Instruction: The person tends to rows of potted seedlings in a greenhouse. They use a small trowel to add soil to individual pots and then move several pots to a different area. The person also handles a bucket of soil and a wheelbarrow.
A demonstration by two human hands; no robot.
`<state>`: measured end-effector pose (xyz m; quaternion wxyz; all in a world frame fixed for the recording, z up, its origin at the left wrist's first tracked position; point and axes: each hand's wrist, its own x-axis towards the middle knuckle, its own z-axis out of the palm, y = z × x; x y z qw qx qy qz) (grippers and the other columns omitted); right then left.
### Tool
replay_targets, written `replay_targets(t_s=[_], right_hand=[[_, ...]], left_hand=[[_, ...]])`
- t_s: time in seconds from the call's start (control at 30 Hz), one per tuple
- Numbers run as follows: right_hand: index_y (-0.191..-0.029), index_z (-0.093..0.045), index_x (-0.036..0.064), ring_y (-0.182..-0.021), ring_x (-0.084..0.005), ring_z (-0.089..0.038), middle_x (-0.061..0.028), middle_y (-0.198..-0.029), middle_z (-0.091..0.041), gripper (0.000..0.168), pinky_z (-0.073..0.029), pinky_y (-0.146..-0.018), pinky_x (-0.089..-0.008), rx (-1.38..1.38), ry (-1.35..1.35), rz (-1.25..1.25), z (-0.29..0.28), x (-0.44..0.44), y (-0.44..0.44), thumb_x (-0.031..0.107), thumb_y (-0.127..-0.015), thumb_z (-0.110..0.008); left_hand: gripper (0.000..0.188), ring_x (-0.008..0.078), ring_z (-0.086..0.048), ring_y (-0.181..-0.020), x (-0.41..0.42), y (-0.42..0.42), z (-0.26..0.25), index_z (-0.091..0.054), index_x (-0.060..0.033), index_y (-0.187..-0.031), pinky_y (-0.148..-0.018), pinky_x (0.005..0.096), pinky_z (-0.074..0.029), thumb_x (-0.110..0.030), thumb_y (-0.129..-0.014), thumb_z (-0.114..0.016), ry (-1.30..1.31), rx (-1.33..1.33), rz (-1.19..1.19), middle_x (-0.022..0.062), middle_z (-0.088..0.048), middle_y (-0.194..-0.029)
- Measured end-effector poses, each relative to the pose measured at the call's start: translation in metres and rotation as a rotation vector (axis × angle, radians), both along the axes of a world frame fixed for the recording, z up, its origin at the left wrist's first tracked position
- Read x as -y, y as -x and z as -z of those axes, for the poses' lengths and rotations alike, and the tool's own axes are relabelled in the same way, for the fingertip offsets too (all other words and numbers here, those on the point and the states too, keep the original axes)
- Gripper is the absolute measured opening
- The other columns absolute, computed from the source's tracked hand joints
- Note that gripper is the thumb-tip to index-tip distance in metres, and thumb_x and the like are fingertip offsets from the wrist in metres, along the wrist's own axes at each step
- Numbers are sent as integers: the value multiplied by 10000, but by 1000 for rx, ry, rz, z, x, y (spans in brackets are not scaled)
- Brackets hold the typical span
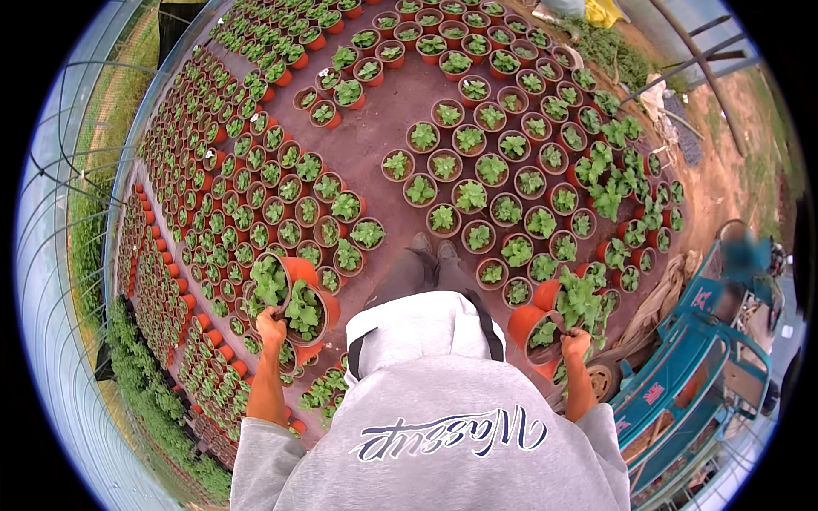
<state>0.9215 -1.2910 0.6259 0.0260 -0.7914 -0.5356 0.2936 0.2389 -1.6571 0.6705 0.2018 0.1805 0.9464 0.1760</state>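
Observation:
My left hand [271, 327] grips the rims of orange plastic flower pots holding leafy green seedlings. An upper pot [301, 268] tilts against a second pot [331, 309], and part of another shows beneath them. On the other side, my right hand [576, 343] pinches the rims of a similar cluster. One orange pot [523, 323] leans with its mouth towards the hand, another pot [546, 295] sits just above it, and leaves cover part of the group. Both clusters appear held off the ground, out to either side of my body.
Dense rows of potted seedlings [470, 195] stand ahead and right, with more potted plants [255, 204] on the left. A bare soil path [377, 153] runs between them. A teal vehicle [671, 358] is at right, near crumpled cloth [664, 297]. Curved greenhouse framing [64, 172] edges the left.

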Motion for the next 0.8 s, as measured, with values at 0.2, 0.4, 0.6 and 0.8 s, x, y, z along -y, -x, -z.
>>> replay_targets(t_s=[0.2, 0.4, 0.6, 0.8], right_hand=[[-821, -711, -25, -719, -287, -688, -182, -721, -683, 217, -516, -690, -400, 48, -20, -29, 20, 8, -22, 22, -609, -714], [-830, -737, 19, -804, -336, -693, -186, -811, -706, 196, -530, -777, -399, 106, 40, -6, 23, 6, -6, 27, -655, -649], [-793, -732, 4, -768, -389, -676, -247, -746, -662, 213, -526, -744, -416, 123, -65, 34, 44, 6, 34, 4, -639, -584], [-812, -732, 5, -748, -385, -676, -234, -752, -670, 243, -528, -715, -422, 157, -40, 18, 31, -35, 112, 5, -625, -577]], left_hand=[[251, 231, -654, -678, -26, 8, 2, -703, -5, -919, -661, 357, -506, 17, -670, -686, 125, 49, 21, 142, -684, -758], [296, 241, -679, -717, -26, 23, 17, -719, -11, -949, -677, 360, -519, 4, -654, -735, 152, 57, 34, 142, -698, -782], [293, 209, -648, -669, -24, 91, 50, -722, -5, -934, -636, 345, -513, 18, -644, -695, 81, 111, 44, 120, -688, -752], [285, 217, -645, -660, -91, 178, 58, -716, -3, -909, -631, 338, -506, 17, -626, -684, 119, 135, 139, 125, -679, -732]])
